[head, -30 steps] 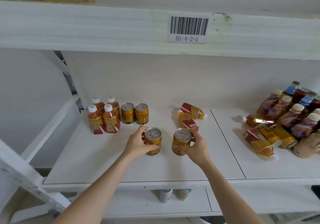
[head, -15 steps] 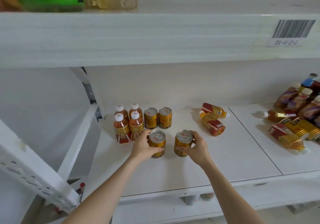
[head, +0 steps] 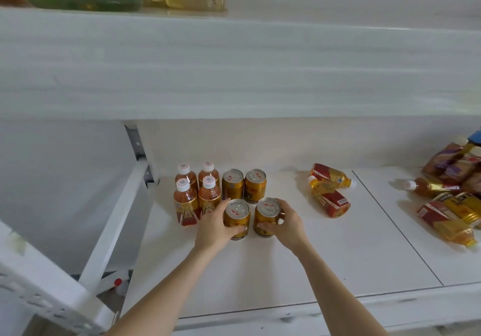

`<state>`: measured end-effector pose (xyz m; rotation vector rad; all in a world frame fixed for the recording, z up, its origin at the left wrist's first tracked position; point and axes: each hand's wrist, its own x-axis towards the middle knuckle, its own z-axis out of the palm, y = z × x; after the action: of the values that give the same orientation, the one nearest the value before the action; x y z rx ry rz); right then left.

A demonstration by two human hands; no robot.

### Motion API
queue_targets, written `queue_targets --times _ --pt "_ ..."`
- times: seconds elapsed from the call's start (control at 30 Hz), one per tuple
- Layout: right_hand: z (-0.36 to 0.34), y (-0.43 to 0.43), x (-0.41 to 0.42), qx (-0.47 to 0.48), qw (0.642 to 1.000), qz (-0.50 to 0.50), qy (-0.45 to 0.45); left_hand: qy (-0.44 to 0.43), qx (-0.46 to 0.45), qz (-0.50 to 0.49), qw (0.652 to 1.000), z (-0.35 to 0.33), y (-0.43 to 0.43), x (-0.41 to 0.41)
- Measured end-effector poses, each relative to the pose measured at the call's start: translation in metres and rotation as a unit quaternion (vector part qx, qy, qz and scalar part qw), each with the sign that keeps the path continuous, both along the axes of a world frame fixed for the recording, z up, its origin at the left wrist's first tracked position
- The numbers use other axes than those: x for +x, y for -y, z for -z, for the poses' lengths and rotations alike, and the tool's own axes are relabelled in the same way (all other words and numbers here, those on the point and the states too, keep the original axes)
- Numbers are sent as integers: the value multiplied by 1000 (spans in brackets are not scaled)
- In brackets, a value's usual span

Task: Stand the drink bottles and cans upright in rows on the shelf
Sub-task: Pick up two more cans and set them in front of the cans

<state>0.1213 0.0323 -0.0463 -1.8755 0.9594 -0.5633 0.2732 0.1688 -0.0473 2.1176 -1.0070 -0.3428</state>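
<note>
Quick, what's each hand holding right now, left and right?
Left hand: grips the front-left gold metal drink can.
Right hand: grips the front-right gold metal drink can.

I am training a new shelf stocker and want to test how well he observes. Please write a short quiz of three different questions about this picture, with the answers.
1. True or false: the left hand and the right hand each grip one upright gold can.
2. How many white-capped bottles stand upright to the left of the cans? A two, B four, C six.
3. Fill in: the two red-labelled bottles in the middle of the shelf lie on their ___.
Key: 1 true; 2 B; 3 sides.
</note>
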Motion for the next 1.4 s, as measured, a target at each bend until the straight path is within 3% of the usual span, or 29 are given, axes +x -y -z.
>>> queue_targets --times 0.1,0.47,1.1,1.23,1.4 --pt "2 4 10 16 1000 11 2 45 12 -12 999 0 5 -3" --pt "8 22 26 32 999 15 15 55 -35 -62 996 2 18 2" --pt "2 18 23 10 1000 5 -7 70 2 -64 995 -1 16 0" --pt "-5 11 5 -52 998 -1 -42 130 -10 -51 990 -4 3 -4" --pt "-10 3 -21 -183 975 -10 -126 283 2 -11 959 -2 -13 -9"
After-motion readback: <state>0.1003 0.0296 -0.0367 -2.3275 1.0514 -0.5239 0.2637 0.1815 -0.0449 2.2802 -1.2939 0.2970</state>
